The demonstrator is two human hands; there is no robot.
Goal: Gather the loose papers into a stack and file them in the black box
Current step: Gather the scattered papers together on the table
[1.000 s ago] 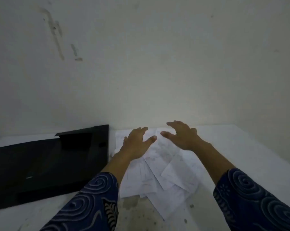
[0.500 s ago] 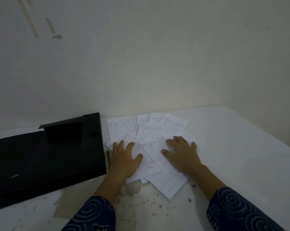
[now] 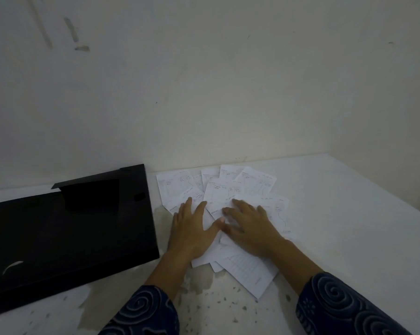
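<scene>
Several loose white papers lie fanned and overlapping on the white table, close to the back wall. My left hand rests flat on their left side, fingers spread. My right hand lies flat on the middle of the pile, fingers apart, thumb next to my left thumb. Neither hand grips a sheet. The black box lies open and flat to the left of the papers, its right edge just beside my left hand.
A pale wall stands directly behind the table, and a side wall closes off the right corner. The table surface near me is stained and speckled. Bare tabletop stretches to the right of the papers.
Both hands came down from hovering above the pile and now press flat on it. They have drawn closer together, thumbs almost touching, and the papers have shifted slightly under them.
</scene>
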